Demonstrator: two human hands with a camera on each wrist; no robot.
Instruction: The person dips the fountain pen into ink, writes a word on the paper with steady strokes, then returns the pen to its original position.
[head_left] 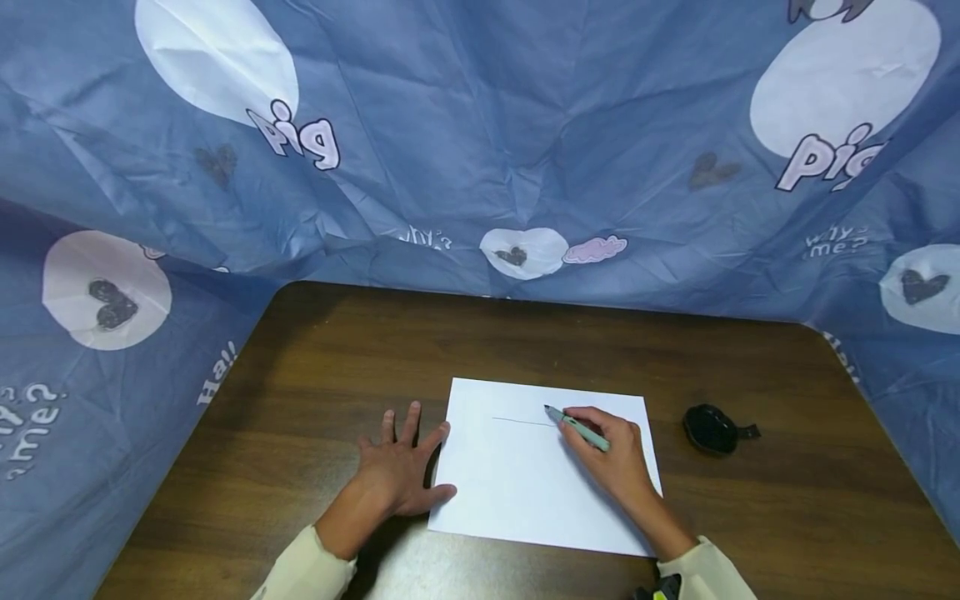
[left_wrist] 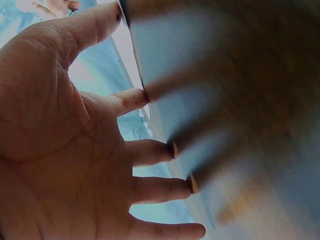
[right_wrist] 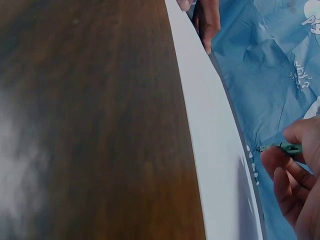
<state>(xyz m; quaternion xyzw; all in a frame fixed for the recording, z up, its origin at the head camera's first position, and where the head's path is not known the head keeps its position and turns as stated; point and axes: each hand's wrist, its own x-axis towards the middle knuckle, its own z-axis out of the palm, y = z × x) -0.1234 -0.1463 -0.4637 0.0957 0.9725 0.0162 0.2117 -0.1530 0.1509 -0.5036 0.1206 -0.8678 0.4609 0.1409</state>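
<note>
A white sheet of paper (head_left: 517, 492) lies on the wooden table, with a thin dark line (head_left: 517, 421) across its upper part. My right hand (head_left: 617, 454) pinches a green pen (head_left: 596, 437) over the sheet. Its dark tip shows just above the line's right end; whether it touches the paper I cannot tell. In the right wrist view, thumb and fingers hold the pen (right_wrist: 290, 148). Flat and with fingers spread, my left hand (head_left: 397, 471) rests on the table at the paper's left edge, thumb tip on the sheet. Its palm (left_wrist: 60, 145) fills much of the left wrist view.
To the right of the paper sits a small black dish-like object (head_left: 711, 430) with a short handle. The brown table (head_left: 300, 392) is bordered at the back and sides by a blue printed curtain (head_left: 450, 150). A dark wristband (head_left: 663, 588) shows at the right sleeve.
</note>
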